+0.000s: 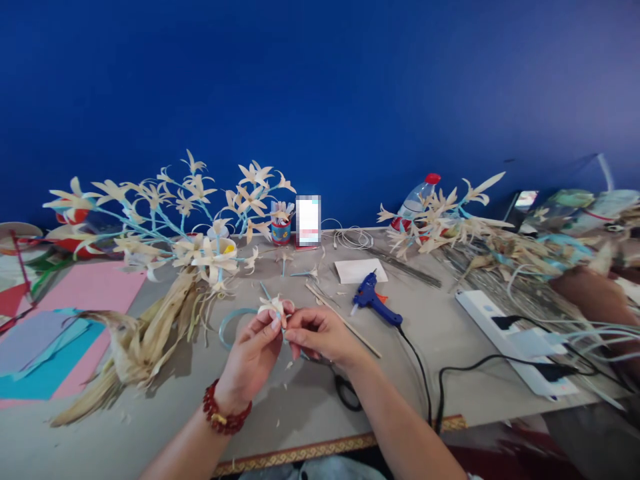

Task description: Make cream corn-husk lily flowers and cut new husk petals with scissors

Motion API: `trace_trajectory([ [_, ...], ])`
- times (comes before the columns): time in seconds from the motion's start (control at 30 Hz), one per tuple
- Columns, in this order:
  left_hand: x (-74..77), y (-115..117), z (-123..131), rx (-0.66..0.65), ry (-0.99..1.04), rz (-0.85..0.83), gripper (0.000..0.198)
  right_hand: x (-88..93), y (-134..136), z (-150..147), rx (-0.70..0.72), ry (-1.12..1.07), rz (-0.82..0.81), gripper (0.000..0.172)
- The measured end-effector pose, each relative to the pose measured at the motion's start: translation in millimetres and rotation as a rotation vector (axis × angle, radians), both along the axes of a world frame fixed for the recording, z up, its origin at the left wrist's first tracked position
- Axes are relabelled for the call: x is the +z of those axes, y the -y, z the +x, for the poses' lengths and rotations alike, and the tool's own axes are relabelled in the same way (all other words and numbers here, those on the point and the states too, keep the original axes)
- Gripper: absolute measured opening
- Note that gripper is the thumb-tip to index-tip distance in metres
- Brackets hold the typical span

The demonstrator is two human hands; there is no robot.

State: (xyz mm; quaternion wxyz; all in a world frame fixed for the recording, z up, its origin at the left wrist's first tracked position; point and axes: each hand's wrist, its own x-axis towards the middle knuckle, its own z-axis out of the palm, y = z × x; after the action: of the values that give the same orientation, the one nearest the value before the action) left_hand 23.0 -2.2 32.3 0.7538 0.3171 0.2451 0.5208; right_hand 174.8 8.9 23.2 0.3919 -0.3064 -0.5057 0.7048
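Between my two hands, over the middle of the table, is a small cream husk flower [271,305] with a light-blue stem. My left hand [257,343] pinches it near its base. The fingertips of my right hand [315,333] close on the stem just beside the left fingers, and the exact grip is partly hidden. A roll of light-blue tape [230,327] lies behind my left hand. Under my right wrist rest black-handled scissors [347,392], mostly covered. A blue glue gun [375,299] lies to the right of my right hand, its cord running toward the table's front edge.
Branches of finished husk flowers [160,200] spread at back left, above dried corn husks [155,333] and coloured paper [95,287]. A thin stick [345,320] lies mid-table. At right are a power strip [515,343] with cables, a bottle [419,197] and another person's arm [585,293].
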Motion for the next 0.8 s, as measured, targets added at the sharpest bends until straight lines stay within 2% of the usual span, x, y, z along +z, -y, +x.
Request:
trace_trajectory([
  [0.2,-2.4,0.3,-0.2,-0.02,0.023,-0.023,0.009,-4.4,2.3,-5.7,-0.035,-0.043,0.004,0.03],
  [0.4,-5.2,-0.4,1.6,0.111,-0.045,0.05,0.008,-5.1,3.5,-6.1,-0.187,0.115,0.21,0.03],
  [0.5,-5.3,-0.8,1.8,0.117,-0.074,0.041,0.007,-4.5,3.0,-6.2,-0.232,0.189,0.289,0.029],
  [0.7,-4.6,-2.6,0.2,0.114,-0.052,-0.012,0.007,-0.6,1.1,-4.5,-0.09,0.097,0.059,0.027],
  [0.8,-1.7,-2.5,0.6,0.092,-0.044,-0.019,0.008,0.1,0.0,-2.4,-0.055,0.086,0.023,0.026],
])
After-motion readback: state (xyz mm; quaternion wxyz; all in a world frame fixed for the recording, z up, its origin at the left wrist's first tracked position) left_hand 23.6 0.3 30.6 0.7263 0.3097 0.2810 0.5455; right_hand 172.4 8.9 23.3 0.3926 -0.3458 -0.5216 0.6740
